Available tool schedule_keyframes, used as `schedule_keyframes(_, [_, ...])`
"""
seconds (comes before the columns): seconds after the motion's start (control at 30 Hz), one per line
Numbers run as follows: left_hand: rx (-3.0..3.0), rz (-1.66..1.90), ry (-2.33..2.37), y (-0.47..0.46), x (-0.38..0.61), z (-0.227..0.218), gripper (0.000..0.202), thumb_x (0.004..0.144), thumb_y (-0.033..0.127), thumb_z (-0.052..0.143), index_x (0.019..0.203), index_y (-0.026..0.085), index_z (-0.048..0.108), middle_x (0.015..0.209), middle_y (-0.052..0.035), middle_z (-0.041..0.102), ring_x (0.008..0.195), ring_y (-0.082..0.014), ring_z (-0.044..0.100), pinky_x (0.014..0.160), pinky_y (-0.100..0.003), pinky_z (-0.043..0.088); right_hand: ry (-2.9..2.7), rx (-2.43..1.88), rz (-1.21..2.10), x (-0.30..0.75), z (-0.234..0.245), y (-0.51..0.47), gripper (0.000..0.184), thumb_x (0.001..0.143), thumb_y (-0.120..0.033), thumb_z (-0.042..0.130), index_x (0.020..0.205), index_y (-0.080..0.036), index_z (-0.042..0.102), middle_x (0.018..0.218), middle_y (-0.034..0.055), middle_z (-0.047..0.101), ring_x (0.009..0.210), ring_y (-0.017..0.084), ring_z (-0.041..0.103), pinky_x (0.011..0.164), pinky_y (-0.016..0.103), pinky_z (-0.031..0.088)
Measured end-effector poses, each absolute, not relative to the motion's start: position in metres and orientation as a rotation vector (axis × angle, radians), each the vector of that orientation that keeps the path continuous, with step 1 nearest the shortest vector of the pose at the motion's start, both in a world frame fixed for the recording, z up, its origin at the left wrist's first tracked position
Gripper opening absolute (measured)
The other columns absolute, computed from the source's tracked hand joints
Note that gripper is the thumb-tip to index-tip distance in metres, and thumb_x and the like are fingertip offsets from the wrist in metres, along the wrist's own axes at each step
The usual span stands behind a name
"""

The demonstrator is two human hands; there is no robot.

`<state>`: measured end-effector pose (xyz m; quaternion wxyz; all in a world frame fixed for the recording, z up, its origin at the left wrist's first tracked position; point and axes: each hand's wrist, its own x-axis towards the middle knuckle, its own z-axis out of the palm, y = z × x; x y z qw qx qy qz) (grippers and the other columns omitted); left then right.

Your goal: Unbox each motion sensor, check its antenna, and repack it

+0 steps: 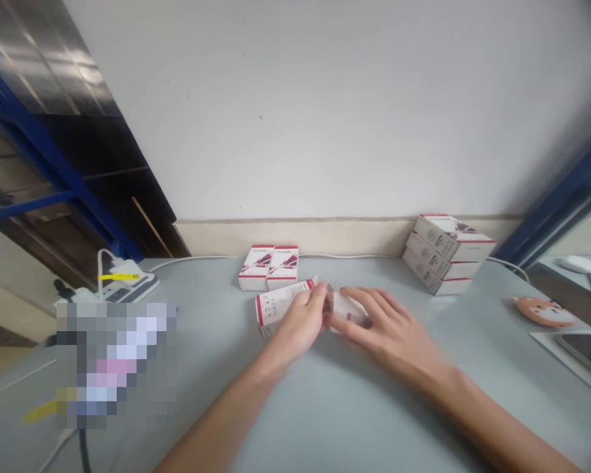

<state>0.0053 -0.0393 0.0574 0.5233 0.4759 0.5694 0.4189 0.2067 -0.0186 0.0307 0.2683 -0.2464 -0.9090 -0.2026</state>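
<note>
Carton (pixel 278 304), matte rect. cardboard w/ red edge, gripped by left hand (pixel 300 326) fingers; right hand (pixel 391 334) fingers hold pale piece (pixel 349 307).

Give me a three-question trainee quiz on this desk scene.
1. True or false: the stack against the wall on the right holds three boxes.
2. What does the left hand grip? A. a red-and-white box B. a mug C. a pen
3. Fill in: the side-by-side boxes just beyond it number ___.
Key: 1 true; 2 A; 3 two.
</note>
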Motion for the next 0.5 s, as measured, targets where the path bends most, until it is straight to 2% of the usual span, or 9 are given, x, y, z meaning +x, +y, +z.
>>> schedule_keyframes(0.07, [1.092,0.947,1.317,-0.042,0.004,0.060,0.054,0.098,0.068,0.053,0.101,0.018,0.072,0.100,-0.0079,0.076,0.100,-0.0256,0.073,0.093,-0.038,0.058,-2.485,-0.674,-0.548,0.208,0.030,-0.021,0.049,0.100,-0.014,0.064,0.145,-0.033,0.060,0.141,0.0175,0.065,0.111,0.034,0.069,0.092,0.054,0.058])
schedule_keyframes(0.17, [1.154,0.896,1.214,-0.045,0.001,0.067,0.057,0.100,0.069,0.049,0.110,0.019,0.075,0.104,-0.0093,0.078,0.106,-0.0262,0.074,0.096,-0.039,0.058,-2.497,-0.684,-0.506,0.209,0.032,-0.021,0.035,0.103,-0.020,0.063,0.136,-0.029,0.066,0.142,0.0176,0.063,0.110,0.034,0.068,0.090,0.053,0.059])
schedule_keyframes(0.3, [1.606,0.961,1.362,-0.042,-0.008,0.074,0.048,0.107,0.056,0.041,0.127,0.027,0.073,0.124,-0.0072,0.076,0.120,-0.0270,0.069,0.107,-0.041,0.053,-2.418,-0.774,-0.409,0.211,0.033,-0.013,0.022,0.107,-0.029,0.057,0.126,-0.027,0.069,0.140,0.0158,0.064,0.110,0.031,0.069,0.088,0.046,0.060])
schedule_keyframes(0.37, [1.944,0.957,1.576,-0.039,-0.017,0.072,0.044,0.104,0.051,0.051,0.139,0.031,0.067,0.137,-0.0072,0.070,0.132,-0.0309,0.061,0.115,-0.047,0.046,-2.375,-0.866,-0.372,0.214,0.032,-0.005,0.024,0.108,-0.036,0.056,0.127,-0.029,0.068,0.138,0.0147,0.065,0.106,0.030,0.070,0.087,0.045,0.060])
schedule_keyframes(0.43, [2.191,0.754,1.725,-0.037,-0.027,0.068,0.057,0.094,0.052,0.066,0.148,0.033,0.059,0.146,-0.0092,0.063,0.139,-0.0369,0.054,0.117,-0.054,0.042,-2.361,-0.958,-0.346,0.217,0.029,0.003,0.026,0.108,-0.042,0.055,0.128,-0.031,0.068,0.137,0.0133,0.065,0.102,0.029,0.072,0.086,0.046,0.061])
schedule_keyframes(0.5, [2.297,0.513,1.778,-0.035,-0.035,0.061,0.067,0.088,0.045,0.075,0.152,0.034,0.054,0.145,-0.0106,0.061,0.137,-0.0388,0.053,0.113,-0.056,0.044,-2.378,-1.013,-0.315,0.217,0.028,0.010,0.027,0.107,-0.044,0.055,0.128,-0.032,0.068,0.138,0.0125,0.065,0.102,0.030,0.072,0.087,0.048,0.060])
